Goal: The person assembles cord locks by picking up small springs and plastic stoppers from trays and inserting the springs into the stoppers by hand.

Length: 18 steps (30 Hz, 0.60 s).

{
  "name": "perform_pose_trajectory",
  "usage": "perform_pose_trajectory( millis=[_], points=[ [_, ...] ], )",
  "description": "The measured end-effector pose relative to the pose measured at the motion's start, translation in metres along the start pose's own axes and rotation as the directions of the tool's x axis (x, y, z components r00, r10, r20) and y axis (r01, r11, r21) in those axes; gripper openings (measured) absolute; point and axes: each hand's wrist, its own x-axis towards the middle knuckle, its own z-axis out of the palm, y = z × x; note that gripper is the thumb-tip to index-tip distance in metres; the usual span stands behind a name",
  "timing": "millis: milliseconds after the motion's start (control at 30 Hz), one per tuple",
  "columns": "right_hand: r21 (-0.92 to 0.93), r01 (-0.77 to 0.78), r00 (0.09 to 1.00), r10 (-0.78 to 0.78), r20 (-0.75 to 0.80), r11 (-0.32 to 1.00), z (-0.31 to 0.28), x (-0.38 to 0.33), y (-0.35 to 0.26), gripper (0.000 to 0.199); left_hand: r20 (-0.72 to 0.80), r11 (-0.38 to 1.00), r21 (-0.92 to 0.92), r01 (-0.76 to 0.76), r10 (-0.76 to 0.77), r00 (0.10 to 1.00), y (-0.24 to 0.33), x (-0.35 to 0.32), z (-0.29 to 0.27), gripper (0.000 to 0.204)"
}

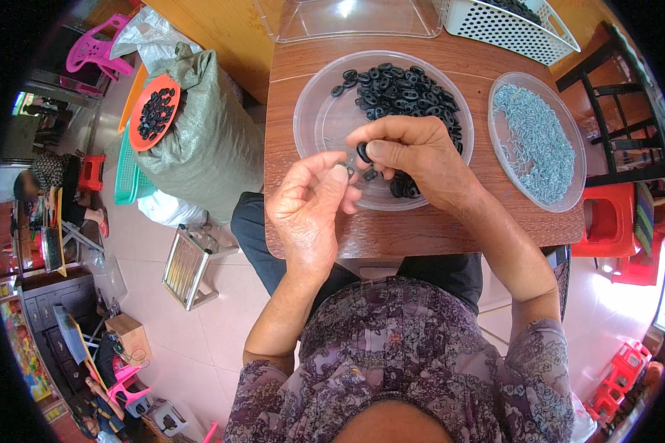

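Over the near part of a clear round tub [308, 122], both hands are close together. My right hand [421, 151] pinches a small black oval piece [363, 153] between thumb and forefinger. Just left of it, my left hand [310, 199] holds a small dark ring-like piece [346, 170] at its fingertips, its exact kind too small to tell. Many black two-holed pieces [403, 92] lie heaped in the tub, mostly toward its far and right sides. A shallow round tray [497, 151] to the right holds a spread of small pale-blue metal pins or screws [539, 140].
A white perforated basket [495, 33] and a clear plastic box [355, 22] stand at the table's far edge. Left of the wooden table [284, 88], a full grey-green sack [207, 140] bears an orange plate [172, 118] of black pieces. Red stools [606, 221] stand right.
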Motion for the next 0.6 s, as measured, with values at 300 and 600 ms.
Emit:
perform_pose_trajectory(
  millis=[300,600],
  points=[
    [0.127,-0.022,0.999,0.027,-0.032,0.992,0.0030,-0.0001,0.0049,0.020,-0.017,1.000,-0.021,0.013,-0.013,1.000,0.0027,-0.0030,0.0032,0.015],
    [0.127,-0.042,0.998,0.048,-0.045,0.991,0.0049,-0.0009,0.0036,0.019,0.014,0.999,-0.052,-0.004,0.005,1.000,0.0071,-0.0008,0.0031,0.031]
  ],
)
